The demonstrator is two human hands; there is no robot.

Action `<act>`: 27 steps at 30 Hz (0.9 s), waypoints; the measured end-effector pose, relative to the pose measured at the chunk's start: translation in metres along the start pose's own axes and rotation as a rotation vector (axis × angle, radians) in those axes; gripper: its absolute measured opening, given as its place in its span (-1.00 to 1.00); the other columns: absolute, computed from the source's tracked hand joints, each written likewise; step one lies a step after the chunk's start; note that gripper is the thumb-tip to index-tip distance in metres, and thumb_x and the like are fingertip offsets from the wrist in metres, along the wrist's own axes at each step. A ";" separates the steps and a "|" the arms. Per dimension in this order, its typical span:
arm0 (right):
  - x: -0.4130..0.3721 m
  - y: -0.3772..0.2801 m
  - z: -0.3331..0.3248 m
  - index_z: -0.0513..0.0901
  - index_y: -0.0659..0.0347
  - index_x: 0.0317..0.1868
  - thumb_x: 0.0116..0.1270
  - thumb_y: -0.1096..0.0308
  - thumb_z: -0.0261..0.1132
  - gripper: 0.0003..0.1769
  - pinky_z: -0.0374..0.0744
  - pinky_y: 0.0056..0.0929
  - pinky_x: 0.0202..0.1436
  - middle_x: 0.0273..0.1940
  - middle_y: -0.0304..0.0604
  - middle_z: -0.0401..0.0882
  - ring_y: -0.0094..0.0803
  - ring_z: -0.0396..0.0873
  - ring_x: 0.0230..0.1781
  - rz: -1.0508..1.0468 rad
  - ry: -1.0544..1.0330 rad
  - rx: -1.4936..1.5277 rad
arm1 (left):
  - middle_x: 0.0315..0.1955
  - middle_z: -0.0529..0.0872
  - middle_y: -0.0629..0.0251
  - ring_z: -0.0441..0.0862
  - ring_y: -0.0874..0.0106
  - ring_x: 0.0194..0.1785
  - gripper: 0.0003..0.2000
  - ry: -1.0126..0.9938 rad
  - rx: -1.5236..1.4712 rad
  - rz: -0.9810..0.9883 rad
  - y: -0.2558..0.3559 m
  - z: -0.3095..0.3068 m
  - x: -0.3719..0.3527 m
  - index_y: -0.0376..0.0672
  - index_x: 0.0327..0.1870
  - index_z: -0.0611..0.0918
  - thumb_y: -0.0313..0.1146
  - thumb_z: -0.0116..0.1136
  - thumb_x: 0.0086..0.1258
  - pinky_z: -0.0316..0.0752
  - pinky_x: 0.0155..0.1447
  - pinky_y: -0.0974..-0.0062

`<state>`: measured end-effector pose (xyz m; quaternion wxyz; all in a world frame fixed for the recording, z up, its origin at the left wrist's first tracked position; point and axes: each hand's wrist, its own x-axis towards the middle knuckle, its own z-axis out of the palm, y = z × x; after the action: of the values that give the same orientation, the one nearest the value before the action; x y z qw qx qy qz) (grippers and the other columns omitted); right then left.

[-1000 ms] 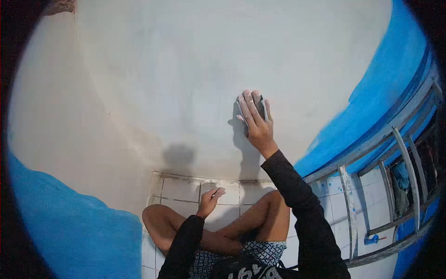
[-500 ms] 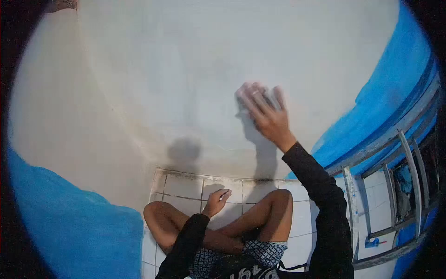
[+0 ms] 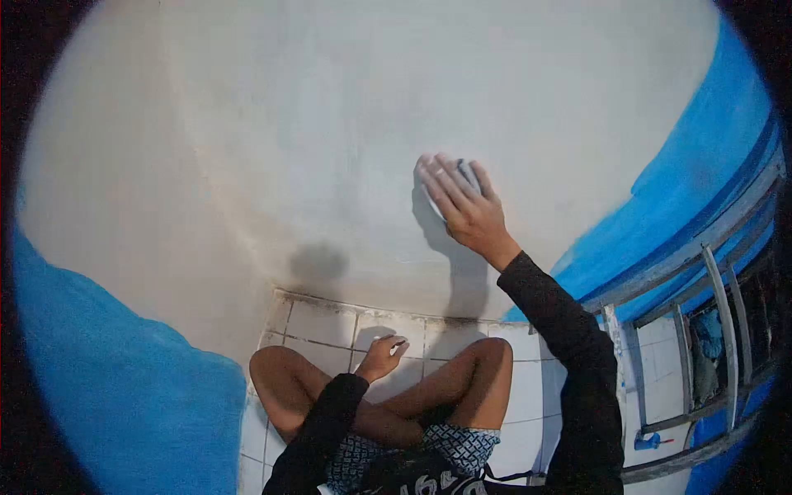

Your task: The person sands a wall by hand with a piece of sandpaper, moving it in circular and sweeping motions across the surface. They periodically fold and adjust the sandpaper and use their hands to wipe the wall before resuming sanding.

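My right hand (image 3: 467,205) lies against the pale wall (image 3: 363,107), pressing a folded grey piece (image 3: 470,176) that looks like sandpaper under its fingers. Only a bit of that piece shows, between the index finger and the rest; white dust coats the fingertips. Low in front of my crossed legs (image 3: 289,375), my left hand (image 3: 381,357) is held above the floor with its fingers curled. Whatever may be in that hand is too small and hidden to make out.
Blue paint covers the lower left wall (image 3: 124,363) and the right wall (image 3: 693,132). A worn ladder (image 3: 615,330) lies along the right side, with a small blue object (image 3: 652,441) beyond its near rail. White floor tiles (image 3: 322,322) meet the wall at a dirty edge.
My right hand, blurred before, is now sharper and has shifted slightly on the wall with the grey piece. My left hand stays curled near my legs. The view has tilted a little.
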<state>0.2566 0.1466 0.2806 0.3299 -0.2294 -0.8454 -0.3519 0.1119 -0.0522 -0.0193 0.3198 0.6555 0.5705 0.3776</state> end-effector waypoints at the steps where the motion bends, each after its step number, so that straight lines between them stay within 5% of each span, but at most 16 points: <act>1: 0.005 0.002 -0.004 0.49 0.04 0.39 0.34 0.44 0.13 -0.43 0.03 0.00 0.63 0.47 -0.19 0.37 -0.33 0.28 0.52 -0.103 0.017 -0.011 | -0.12 0.74 -0.03 0.67 0.02 -0.03 -0.71 0.001 0.009 0.002 -0.008 0.004 -0.001 -0.31 -0.06 0.68 -0.23 0.14 0.50 0.55 0.08 0.19; 2: 0.007 0.005 -0.006 0.50 0.07 0.38 0.33 0.44 0.15 -0.43 0.07 -0.01 0.62 0.46 -0.16 0.37 -0.34 0.28 0.52 -0.204 0.032 -0.019 | -0.11 0.74 0.00 0.68 0.03 -0.03 -0.70 0.026 0.021 0.026 -0.016 0.009 -0.003 -0.29 -0.05 0.69 -0.20 0.13 0.51 0.55 0.09 0.19; 8: 0.030 0.011 -0.023 0.53 0.03 0.36 0.33 0.44 0.13 -0.44 0.15 -0.03 0.58 0.41 -0.16 0.46 -0.32 0.37 0.46 0.144 0.240 -0.140 | -0.01 0.70 -0.03 0.60 0.02 0.11 -0.65 0.001 0.079 0.026 -0.017 0.007 -0.004 -0.28 0.03 0.66 -0.15 0.08 0.54 0.44 0.24 0.10; 14: 0.005 0.003 0.003 0.44 -0.04 0.44 0.32 0.37 0.16 -0.37 0.10 -0.06 0.62 0.51 -0.25 0.29 -0.35 0.21 0.55 -0.239 0.035 -0.033 | 0.08 0.64 -0.09 0.52 -0.02 0.22 -0.61 -0.087 0.202 0.009 -0.021 0.012 -0.007 -0.27 0.13 0.61 -0.13 0.00 0.57 0.39 0.34 0.10; 19: 0.033 0.008 -0.020 0.35 -0.04 0.50 0.18 0.55 0.10 -0.20 -0.06 0.06 0.65 0.55 -0.22 0.22 -0.32 0.13 0.59 0.163 0.171 -0.108 | 0.07 0.63 -0.13 0.51 -0.02 0.23 -0.59 -0.154 0.252 0.066 -0.008 0.002 -0.016 -0.34 0.16 0.59 -0.16 -0.04 0.58 0.40 0.34 0.10; 22: 0.003 -0.013 0.009 0.34 -0.15 0.51 0.22 0.48 0.14 -0.22 -0.03 0.06 0.63 0.54 -0.24 0.23 -0.33 0.14 0.58 -0.081 0.000 0.077 | 0.03 0.62 -0.11 0.52 0.01 0.18 -0.60 -0.178 0.319 0.182 -0.014 0.003 -0.011 -0.35 0.18 0.56 -0.19 -0.03 0.56 0.44 0.30 0.12; 25: -0.004 -0.020 0.008 0.35 -0.18 0.50 0.26 0.40 0.18 -0.25 0.03 0.07 0.60 0.53 -0.24 0.25 -0.36 0.18 0.57 -0.256 -0.117 0.119 | 0.23 0.53 -0.09 0.44 -0.01 0.33 -0.57 -0.369 0.332 0.066 -0.017 0.005 -0.011 -0.22 0.30 0.48 -0.23 0.07 0.49 0.37 0.42 0.14; 27: 0.012 -0.006 -0.008 0.35 -0.19 0.50 0.29 0.35 0.19 -0.27 0.05 0.07 0.59 0.53 -0.25 0.25 -0.37 0.18 0.56 -0.125 -0.061 -0.005 | 0.23 0.53 -0.09 0.44 -0.01 0.33 -0.58 -0.382 0.359 0.100 -0.028 0.007 -0.016 -0.22 0.31 0.47 -0.24 0.05 0.50 0.37 0.42 0.14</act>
<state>0.2483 0.1383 0.2910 0.2810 -0.1875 -0.8667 -0.3669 0.1028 -0.0641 -0.0490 0.2810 0.7886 0.5245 0.1551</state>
